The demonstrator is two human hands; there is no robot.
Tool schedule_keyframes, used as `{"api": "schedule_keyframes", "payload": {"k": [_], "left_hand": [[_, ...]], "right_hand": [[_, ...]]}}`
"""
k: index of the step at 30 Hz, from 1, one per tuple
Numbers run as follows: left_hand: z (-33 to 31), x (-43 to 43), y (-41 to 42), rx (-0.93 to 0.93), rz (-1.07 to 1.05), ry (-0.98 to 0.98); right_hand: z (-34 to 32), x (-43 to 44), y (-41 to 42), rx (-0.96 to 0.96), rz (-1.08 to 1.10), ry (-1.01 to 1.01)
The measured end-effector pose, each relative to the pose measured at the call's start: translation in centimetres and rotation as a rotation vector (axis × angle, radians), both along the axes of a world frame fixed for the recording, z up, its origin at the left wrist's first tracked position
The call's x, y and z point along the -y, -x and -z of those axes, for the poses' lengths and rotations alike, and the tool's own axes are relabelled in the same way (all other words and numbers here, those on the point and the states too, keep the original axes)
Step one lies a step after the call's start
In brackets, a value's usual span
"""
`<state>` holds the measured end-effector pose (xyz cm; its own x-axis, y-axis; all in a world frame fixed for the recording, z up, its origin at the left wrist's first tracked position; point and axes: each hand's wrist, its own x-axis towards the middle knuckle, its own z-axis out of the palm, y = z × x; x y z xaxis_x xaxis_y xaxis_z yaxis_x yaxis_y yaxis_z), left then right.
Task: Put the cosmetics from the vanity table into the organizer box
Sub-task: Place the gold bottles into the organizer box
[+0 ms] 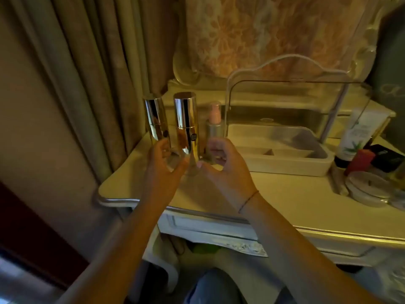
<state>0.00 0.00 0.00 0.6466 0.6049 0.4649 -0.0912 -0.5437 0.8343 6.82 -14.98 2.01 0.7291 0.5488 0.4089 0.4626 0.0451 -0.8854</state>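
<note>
Left hand [163, 161] and right hand [223, 165], half-curled with grip unconfirmed, flank the middle bottle [186, 121] at the box's [285, 166] 9 o'clock, positioned for lifting.

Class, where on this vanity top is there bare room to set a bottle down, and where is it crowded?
Free: the front strip of the vanity top, between the organizer box and the front edge. Crowded: the left corner, with gold bottles and pump bottle; the right end, with tube and jar.

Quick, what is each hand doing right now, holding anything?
Left hand: fingers curled at the left gold bottle; grip cannot be told.
Right hand: fingers curled at the pump bottle; grip cannot be told.
</note>
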Motion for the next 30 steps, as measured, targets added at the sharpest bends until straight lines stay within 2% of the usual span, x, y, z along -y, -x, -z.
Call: {"api": "schedule_keyframes", "payload": {"k": [5,12,19,27,30], "left_hand": [[0.6,-1.0,-1.5,-0.102,0.248,0.214],[0.4,-0.8,-1.8,-0.084,0.31,0.227],[1.1,0.8,-0.4,-0.09,0.359,0.172],[-0.1,5.2,-2.3,-0.141,0.381,-0.017],[0.2,6.5,-3.5,-0.135,0.361,-0.076]], "right_hand": [[-0.5,-2.8,0.1,-0.037,0.033,-0.008],[0.1,-4.5,-0.8,0.0,0.093,0.076],[0.5,-2.5,-0.7,0.018,0.076,0.17],[-1.5,5.0,-1.3,0.168,0.152,0.062],[-2.9,7.5,-2.6,0.254,0.244,0.053]]}}
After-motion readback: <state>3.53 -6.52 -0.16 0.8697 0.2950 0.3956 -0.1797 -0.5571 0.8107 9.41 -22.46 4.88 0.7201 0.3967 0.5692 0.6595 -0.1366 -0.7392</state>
